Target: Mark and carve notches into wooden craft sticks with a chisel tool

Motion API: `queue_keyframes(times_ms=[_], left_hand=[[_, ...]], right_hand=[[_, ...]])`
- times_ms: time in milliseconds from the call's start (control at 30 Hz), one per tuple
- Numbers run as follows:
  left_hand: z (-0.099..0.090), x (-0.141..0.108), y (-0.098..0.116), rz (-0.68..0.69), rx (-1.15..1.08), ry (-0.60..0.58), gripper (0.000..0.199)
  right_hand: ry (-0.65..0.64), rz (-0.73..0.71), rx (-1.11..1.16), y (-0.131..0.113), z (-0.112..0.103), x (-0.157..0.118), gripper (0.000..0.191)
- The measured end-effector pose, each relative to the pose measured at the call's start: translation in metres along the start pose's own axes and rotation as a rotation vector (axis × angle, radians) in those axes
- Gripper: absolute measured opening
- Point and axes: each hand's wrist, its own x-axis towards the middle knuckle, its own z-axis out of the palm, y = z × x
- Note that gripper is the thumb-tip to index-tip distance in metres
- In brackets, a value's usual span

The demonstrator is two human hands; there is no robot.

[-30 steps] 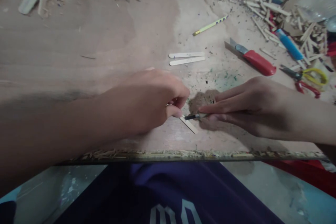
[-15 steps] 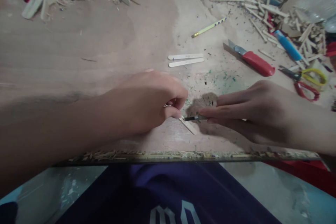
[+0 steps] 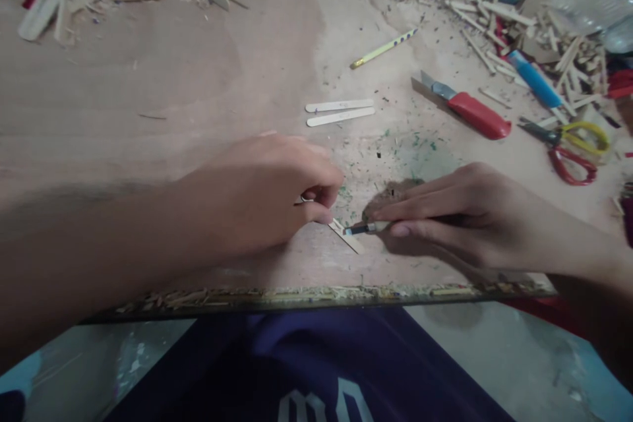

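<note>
Pressed down near the front of the table, my left hand (image 3: 291, 188) is closed on a popsicle stick (image 3: 352, 242), whose bare end slants out toward me to the right. The rest of that stick is hidden under the fingers. Pinched in my right hand (image 3: 455, 217) is a slim craft knife (image 3: 366, 228); its tip touches the stick, or lies very close over it, just beside my left thumb. Beyond my hands lie two popsicle sticks (image 3: 340, 112), side by side on the tabletop.
A red-handled utility knife (image 3: 477, 114), scissors (image 3: 576, 145) and a yellow pencil (image 3: 383, 49) lie to the right. Piles of loose sticks (image 3: 494, 20) fill the back right and back left. Shavings (image 3: 336, 292) line the table's front edge.
My right hand has turned slightly, and the craft knife's tip has moved a little down along the stick. My left hand keeps its hold. The whole view has shifted slightly.
</note>
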Motion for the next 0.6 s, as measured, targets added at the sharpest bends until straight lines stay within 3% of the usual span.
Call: queue_keyframes(times_ms=[200, 400, 600], left_hand=[[0.004, -0.002, -0.004, 0.059, -0.001, 0.041, 0.021], [0.005, -0.003, -0.005, 0.050, 0.019, 0.043, 0.020], [0.003, -0.003, -0.006, 0.067, 0.004, 0.039, 0.020]], right_hand=[[0.051, -0.004, -0.073, -0.001, 0.006, -0.003, 0.026], [-0.013, -0.053, -0.050, -0.006, 0.011, -0.004, 0.021], [0.123, 0.017, -0.092, -0.010, 0.014, -0.003, 0.024]])
